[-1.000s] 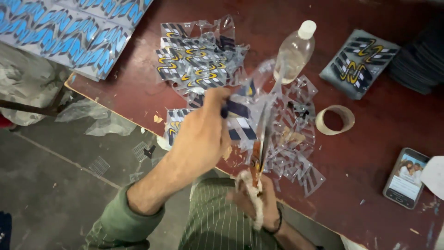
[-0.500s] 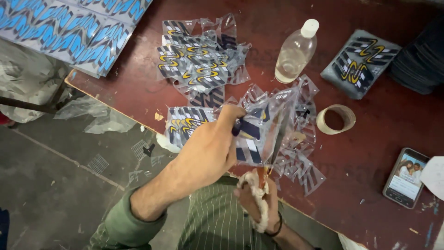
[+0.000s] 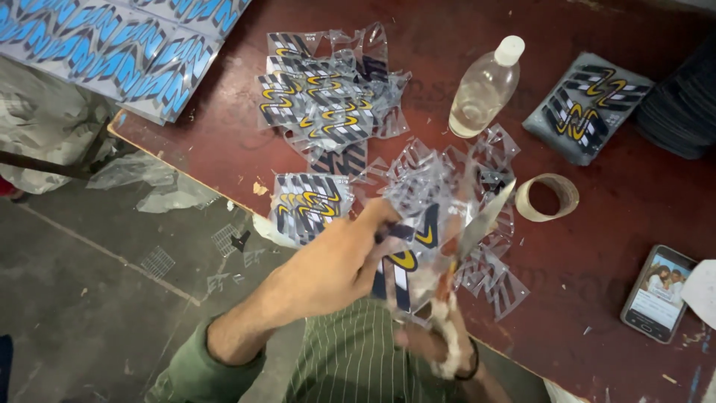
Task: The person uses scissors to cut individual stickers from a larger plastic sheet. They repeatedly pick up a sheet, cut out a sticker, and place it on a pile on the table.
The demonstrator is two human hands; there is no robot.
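Left hand pinches a clear patterned sticker sheet above the table edge. Right hand grips scissors, blades apparently part-open against it. Many cut pieces already piled; this sheet is uncut.

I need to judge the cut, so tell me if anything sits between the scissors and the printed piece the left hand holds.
Nothing visible does. The left hand pinches the printed piece above the table edge, and the scissors in the right hand stand right beside it, blade tip up. Whether they touch is unclear.
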